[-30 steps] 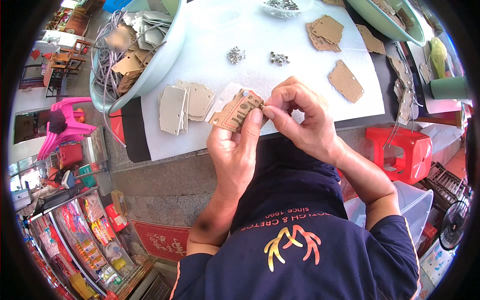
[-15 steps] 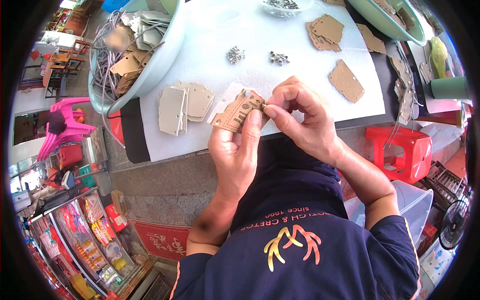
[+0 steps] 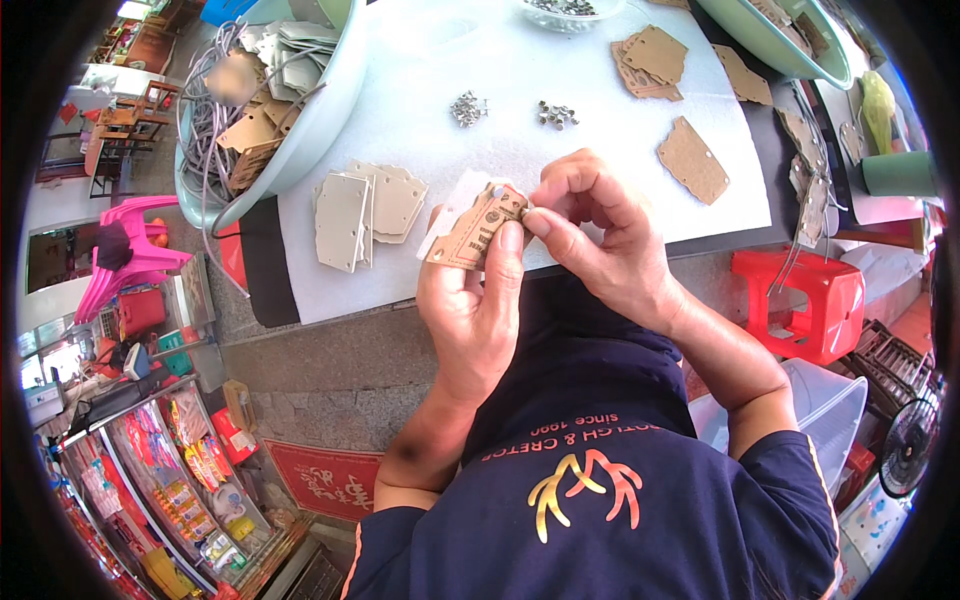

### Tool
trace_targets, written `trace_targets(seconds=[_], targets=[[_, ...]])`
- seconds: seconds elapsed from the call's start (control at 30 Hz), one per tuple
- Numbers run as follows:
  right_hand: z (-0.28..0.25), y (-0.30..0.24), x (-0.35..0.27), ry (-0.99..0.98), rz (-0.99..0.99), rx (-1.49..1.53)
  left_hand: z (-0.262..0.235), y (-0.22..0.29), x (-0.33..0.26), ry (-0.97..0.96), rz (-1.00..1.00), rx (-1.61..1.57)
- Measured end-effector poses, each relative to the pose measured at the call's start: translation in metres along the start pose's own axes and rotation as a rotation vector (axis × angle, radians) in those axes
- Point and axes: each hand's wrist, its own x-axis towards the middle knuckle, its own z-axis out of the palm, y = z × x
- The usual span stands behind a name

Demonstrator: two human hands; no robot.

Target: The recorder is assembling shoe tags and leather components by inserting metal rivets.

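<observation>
Evidently, the left hand [image 3: 468, 325] is pinching the brown card [image 3: 475, 232] between thumb and fingers, over the near edge of the tabletop [image 3: 270, 280]; the right hand [image 3: 610, 235] is pinching at its right end. The card is seeming light, stiff yet creasable, probably best held flat by its edges. Toward the far left corner, a basin [image 3: 338, 110] is holding cords [image 3: 200, 165]; along the far edge, a bowl [image 3: 572, 27] is carrying metal pieces [image 3: 562, 6].

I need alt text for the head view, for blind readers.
The left hand holds a printed brown card while the right hand pinches at its edge, at a white-covered table. Nearby lie grey cards, piles of metal fasteners and a basin with cords.
</observation>
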Motion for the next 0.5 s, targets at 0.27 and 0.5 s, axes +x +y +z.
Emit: trace_targets(seconds=[0.27, 0.5], targets=[[-0.003, 0.000, 0.010, 0.037, -0.351, -0.249, -0.003, -0.002, 0.001, -0.059, 0.033, 0.093], [-0.006, -0.005, 0.011, -0.003, -0.270, -0.193, -0.005, -0.008, 0.002, -0.082, 0.028, 0.082]])
